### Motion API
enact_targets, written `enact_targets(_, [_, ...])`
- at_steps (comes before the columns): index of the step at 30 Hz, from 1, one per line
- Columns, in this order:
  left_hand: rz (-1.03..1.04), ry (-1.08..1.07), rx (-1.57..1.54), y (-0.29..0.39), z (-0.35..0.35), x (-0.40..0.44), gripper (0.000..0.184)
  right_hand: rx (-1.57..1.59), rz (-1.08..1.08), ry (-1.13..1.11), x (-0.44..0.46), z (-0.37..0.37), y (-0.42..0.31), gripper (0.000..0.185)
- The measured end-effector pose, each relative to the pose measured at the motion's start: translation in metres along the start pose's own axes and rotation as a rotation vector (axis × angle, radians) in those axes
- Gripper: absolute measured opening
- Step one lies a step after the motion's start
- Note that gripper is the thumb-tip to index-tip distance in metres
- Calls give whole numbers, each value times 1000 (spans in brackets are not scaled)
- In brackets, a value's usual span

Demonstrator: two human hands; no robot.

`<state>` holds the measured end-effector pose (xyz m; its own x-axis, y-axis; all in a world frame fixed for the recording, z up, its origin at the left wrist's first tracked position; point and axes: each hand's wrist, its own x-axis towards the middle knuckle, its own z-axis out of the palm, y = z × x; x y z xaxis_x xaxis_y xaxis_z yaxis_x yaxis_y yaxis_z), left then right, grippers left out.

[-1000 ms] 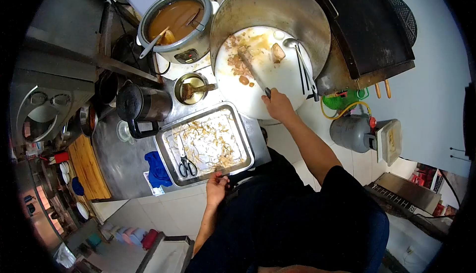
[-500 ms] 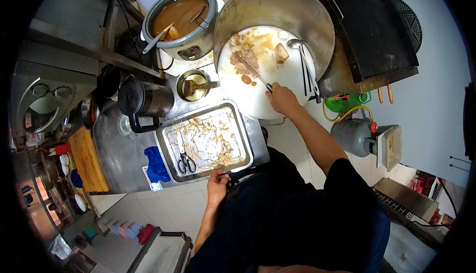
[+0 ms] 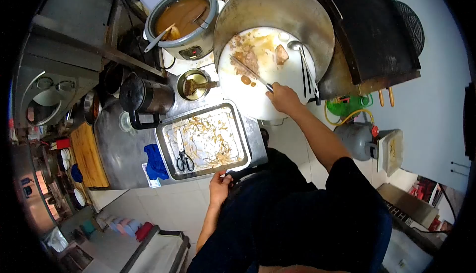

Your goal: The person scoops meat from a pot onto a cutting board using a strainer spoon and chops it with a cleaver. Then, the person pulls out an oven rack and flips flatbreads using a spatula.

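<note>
My right hand (image 3: 284, 99) is closed around the black handle of a knife (image 3: 252, 72). Its blade lies over chopped meat (image 3: 250, 57) on a round white chopping board (image 3: 238, 92), which has a tall curved metal wall (image 3: 277, 8) behind it. A brown egg-like piece (image 3: 246, 80) sits below the blade, and a larger chunk of meat (image 3: 281, 55) to the right. A metal ladle (image 3: 294, 45) rests at the board's right side. Low by the near rim of a metal tray (image 3: 243, 124), my left hand (image 3: 219, 189) has curled fingers; what they hold, if anything, is hidden.
Scissors (image 3: 184, 162) and brown shreds lie in the tray. Left of it are a blue cloth (image 3: 155, 163) and a dark jug (image 3: 144, 97). Behind stand a bowl with a brush (image 3: 191, 87) and a cooker (image 3: 183, 45) of brown liquid. A gas cylinder (image 3: 354, 139) stands right.
The knife's tip has shifted slightly left and down across the chopped meat. My left hand stays near the tray's edge, its fingers slightly moved. The view has shifted a little.
</note>
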<state>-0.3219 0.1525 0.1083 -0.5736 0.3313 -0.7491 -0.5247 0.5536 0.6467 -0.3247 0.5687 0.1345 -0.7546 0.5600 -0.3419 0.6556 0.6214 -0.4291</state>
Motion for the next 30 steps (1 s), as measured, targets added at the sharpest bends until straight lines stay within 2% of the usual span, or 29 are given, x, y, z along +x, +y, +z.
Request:
enact_targets(3, [-58, -14, -79, -1, 1, 0, 30, 5, -7, -16, -4, 2, 1, 33])
enact_targets(11, [-23, 2, -86, -7, 11, 0, 30, -17, -35, -11, -27, -21, 3, 32])
enact_targets(13, [-25, 11, -104, -14, 13, 0, 31, -210, -141, -130, -42, -25, 16, 23])
enact_targets(14, [-13, 14, -87, -17, 13, -1, 31, -209, -143, -130, -40, -21, 30, 23])
enact_targets(16, [0, 17, -66, -13, 14, -3, 31, -360, -308, -81, -32, -5, 55, 15])
enact_targets(20, [-56, 39, -58, -2, 17, -6, 32, -340, -328, 84, 14, -7, 61, 11])
enact_targets(23, [-70, 44, -113, -5, 16, -8, 33, -257, -260, 66, 26, -18, 43, 17])
enact_targets(25, [-60, 52, -127, 0, 20, -9, 33, -170, -164, -21, 33, -22, 35, 26])
enact_targets(30, [-59, 92, -89, 2, 33, -19, 31, -24, -58, -60, 28, -25, 17, 33])
